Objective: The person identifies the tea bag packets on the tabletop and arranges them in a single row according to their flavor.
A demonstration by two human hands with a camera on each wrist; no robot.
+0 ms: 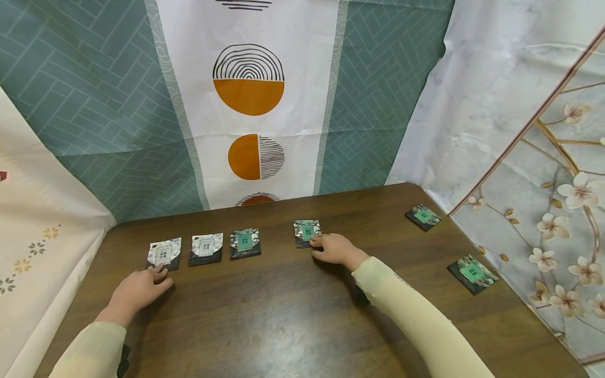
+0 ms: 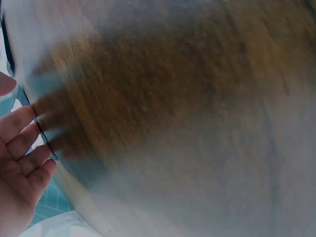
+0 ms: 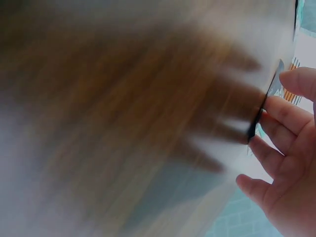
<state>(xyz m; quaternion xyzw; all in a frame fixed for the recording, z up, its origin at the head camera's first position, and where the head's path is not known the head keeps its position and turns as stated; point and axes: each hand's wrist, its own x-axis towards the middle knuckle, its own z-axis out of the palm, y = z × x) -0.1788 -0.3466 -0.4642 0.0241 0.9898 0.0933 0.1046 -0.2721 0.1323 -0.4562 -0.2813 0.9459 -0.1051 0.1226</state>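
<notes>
At the left end of a row of small flat square packets, my left hand (image 1: 134,295) touches the lower edge of a white floral packet (image 1: 163,251). Its fingers (image 2: 30,160) are nearly straight in the left wrist view. My right hand (image 1: 337,250) rests its fingertips on the lower right corner of a green-labelled packet (image 1: 306,230). In the right wrist view that packet shows as a thin dark edge (image 3: 258,117) by the fingers, which are extended and spread. Between the hands lie another white-labelled packet (image 1: 206,249) and a green-labelled packet (image 1: 244,243).
Two more green-labelled packets lie at the right, one near the back corner (image 1: 423,217) and one nearer the right edge (image 1: 473,274). All rest on a brown wooden table (image 1: 264,310). A patterned curtain (image 1: 307,105) hangs behind, and floral cloths hang at both sides.
</notes>
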